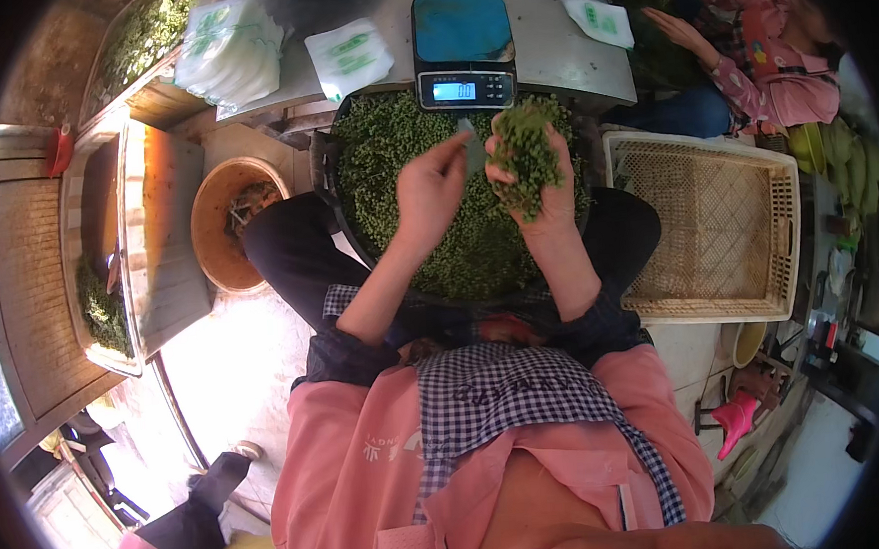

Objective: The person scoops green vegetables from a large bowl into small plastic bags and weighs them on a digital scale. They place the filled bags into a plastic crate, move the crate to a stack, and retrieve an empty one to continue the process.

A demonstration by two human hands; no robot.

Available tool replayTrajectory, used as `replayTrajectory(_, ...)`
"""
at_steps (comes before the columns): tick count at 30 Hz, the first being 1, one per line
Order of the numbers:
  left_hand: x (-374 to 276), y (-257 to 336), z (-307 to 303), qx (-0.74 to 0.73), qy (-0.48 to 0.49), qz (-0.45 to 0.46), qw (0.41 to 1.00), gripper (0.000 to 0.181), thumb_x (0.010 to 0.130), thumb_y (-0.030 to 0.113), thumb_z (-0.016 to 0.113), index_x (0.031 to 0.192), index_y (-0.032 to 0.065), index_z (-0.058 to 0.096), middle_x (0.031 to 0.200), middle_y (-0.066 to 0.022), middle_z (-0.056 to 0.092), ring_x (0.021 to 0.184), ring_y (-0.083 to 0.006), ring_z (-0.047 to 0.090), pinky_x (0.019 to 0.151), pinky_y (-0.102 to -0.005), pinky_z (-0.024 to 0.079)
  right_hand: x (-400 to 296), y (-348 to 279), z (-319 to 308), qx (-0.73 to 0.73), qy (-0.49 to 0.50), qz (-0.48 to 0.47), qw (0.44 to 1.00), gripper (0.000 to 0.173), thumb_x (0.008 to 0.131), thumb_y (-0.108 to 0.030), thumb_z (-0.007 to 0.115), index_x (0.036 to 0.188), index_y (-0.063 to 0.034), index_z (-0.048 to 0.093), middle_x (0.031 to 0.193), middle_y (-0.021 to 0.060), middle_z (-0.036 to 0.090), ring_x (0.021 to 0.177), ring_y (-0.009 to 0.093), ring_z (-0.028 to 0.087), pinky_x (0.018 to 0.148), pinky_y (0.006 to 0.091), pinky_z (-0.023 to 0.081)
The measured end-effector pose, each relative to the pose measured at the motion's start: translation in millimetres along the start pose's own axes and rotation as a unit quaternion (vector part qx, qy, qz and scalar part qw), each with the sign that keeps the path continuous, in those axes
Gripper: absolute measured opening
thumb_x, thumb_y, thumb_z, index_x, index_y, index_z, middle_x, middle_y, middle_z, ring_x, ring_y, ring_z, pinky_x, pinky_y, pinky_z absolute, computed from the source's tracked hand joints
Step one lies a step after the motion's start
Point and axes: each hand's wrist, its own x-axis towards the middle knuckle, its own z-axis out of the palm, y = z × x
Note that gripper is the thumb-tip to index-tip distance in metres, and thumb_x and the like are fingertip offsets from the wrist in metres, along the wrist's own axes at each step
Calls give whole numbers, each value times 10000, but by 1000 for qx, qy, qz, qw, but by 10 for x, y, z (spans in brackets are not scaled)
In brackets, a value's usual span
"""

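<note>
A bunch of small green peppercorn-like berries [526, 158] is in my right hand [558, 186], fingers wrapped around it, over the right side of a round dark tub. My left hand [435, 185] hovers over the tub's middle, its index finger pointing up to the right; whether a small thing is between its fingers cannot be told. More green berries [381, 158] fill the tub. Just beyond my hands, a digital scale [465, 49] with a blue top stands on the metal table, its display lit. Printed plastic bags [350, 55] lie left of the scale.
A stack of plastic bags [230, 50] sits at the table's left. An orange-brown bucket [202, 227] stands on the left, an empty-looking plastic crate [710, 309] on the right. Another person's hand [684, 30] is at the upper right. A foam box [133, 290] with greens stands far left.
</note>
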Motion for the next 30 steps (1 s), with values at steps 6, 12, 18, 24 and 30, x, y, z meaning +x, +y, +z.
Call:
replayTrajectory(6, -46, -26, 131, -165, -13, -84, 983, 238, 935, 115, 499, 1091, -11, 626, 602, 5, 546, 480, -60, 472, 459, -225, 380, 120, 73, 77, -52, 56, -128, 989, 265, 947, -307, 437, 935, -70, 555, 813, 99, 624, 845, 231, 600, 823, 365, 487)
replayTrajectory(12, -71, -30, 136, -188, -63, -105, 975, 280, 956, 149, 485, 1146, -29, 587, 573, 20, 489, 494, -45, 431, 468, -209, 347, 106, -9, 94, -137, 43, -175, 974, 293, 962, -348, 400, 829, -101, 485, 870, 61, 570, 853, 203, 548, 854, 403, 429)
replayTrajectory(18, -78, -28, 126, -161, -65, -98, 980, 285, 938, 100, 468, 1168, -33, 571, 590, -1, 520, 502, -60, 486, 455, -226, 386, 176, -32, 41, -231, 62, -245, 940, 308, 951, -353, 463, 989, -58, 543, 798, 38, 569, 730, 132, 550, 705, 308, 459)
replayTrajectory(24, -77, -7, 104, -157, -60, -114, 979, 294, 932, 87, 450, 1171, -43, 562, 639, -23, 547, 519, -77, 506, 487, -239, 410, 248, -74, -69, -263, 153, -307, 902, 228, 922, -273, 541, 907, -48, 577, 812, 13, 557, 674, 99, 501, 641, 280, 422)
replayTrajectory(30, -84, -63, 241, -143, -73, -82, 984, 300, 891, 15, 421, 1142, -62, 567, 672, -41, 565, 562, -83, 526, 508, -253, 421, 234, 132, 186, -586, 24, -453, 671, 126, 876, -145, 562, 850, -25, 588, 782, 43, 586, 633, 140, 526, 573, 292, 424)
